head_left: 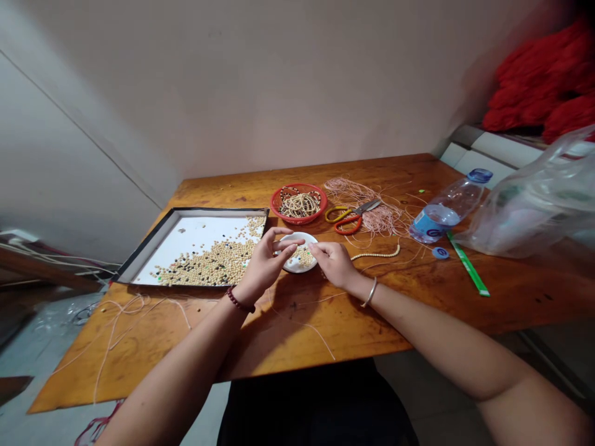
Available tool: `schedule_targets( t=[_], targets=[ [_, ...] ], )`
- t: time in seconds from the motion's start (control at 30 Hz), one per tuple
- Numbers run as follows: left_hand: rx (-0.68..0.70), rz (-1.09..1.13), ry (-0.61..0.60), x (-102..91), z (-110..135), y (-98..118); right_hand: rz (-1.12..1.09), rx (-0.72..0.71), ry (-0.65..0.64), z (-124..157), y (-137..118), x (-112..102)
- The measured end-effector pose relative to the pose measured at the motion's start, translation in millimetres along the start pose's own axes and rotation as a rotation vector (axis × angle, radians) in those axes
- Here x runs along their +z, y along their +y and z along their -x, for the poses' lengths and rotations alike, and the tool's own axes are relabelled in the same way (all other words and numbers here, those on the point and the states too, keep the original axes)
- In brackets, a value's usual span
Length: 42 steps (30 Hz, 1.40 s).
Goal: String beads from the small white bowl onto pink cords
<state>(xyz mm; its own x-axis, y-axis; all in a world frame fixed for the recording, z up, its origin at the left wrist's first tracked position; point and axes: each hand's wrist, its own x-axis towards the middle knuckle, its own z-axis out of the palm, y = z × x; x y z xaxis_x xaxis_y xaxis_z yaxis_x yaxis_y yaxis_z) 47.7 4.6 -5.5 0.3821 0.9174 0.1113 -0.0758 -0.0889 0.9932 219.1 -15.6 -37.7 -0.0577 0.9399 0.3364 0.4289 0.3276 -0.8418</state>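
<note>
My left hand (pixel 266 259) is over the left rim of a small white bowl (pixel 310 238) with pale beads (pixel 302 256) in it. Its thumb and a finger come together above the bowl; whatever is between them is too small to make out. From the right, my right hand (pixel 335 262) reaches the bowl's edge, thumb and forefinger pinched. A string of pale beads (pixel 379 254) trails out from behind that hand across the table, and its near end is hidden by the fingers. The two hands' fingertips are close but apart.
At left lies a shallow black-edged tray (pixel 174 232) of loose beads. Behind the bowl are a red basket (pixel 300 218) of bead strings, scissors (pixel 351 217) and tangled pink cord (pixel 385 220). A water bottle (pixel 434 220), green strip (pixel 469 266) and plastic bag (pixel 525 204) are at right.
</note>
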Motion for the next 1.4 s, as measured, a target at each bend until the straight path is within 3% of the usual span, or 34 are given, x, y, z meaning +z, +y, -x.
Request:
schedule_targets(
  t=[0.17, 0.47, 0.57, 0.73, 0.87, 1.03, 1.27, 1.4],
  targets=[
    [0.007, -0.010, 0.039, -0.9, 0, 1, -0.012, -0.016, 0.009, 1, 1, 1],
    [0.007, -0.109, -0.019, -2.5, 0, -3, 0.064, -0.015, -0.026, 1, -1, -1],
    [0.155, -0.357, -0.053, -0.5, 2, -2, 0.116, -0.042, -0.050, 2, -1, -2],
    [0.423, -1.054, 0.023, -2.3, 7, 4, 0.147, -0.062, -0.054, 4, 0, -1],
    [0.562, -1.283, -0.013, -3.0, 11, 7, 0.173, -0.059, -0.067, 5, -1, -1],
    [0.654, -1.425, -0.053, -3.0, 11, 5, 0.184, -0.036, -0.086, 5, -2, -3],
    [0.621, -1.461, -0.100, -4.6, 9, 1, 0.074, -0.011, -0.124, 2, -2, -6],
    [0.598, -1.343, -0.008, -3.0, 9, -1, 0.073, -0.068, -0.153, 3, -4, -7]
  ],
)
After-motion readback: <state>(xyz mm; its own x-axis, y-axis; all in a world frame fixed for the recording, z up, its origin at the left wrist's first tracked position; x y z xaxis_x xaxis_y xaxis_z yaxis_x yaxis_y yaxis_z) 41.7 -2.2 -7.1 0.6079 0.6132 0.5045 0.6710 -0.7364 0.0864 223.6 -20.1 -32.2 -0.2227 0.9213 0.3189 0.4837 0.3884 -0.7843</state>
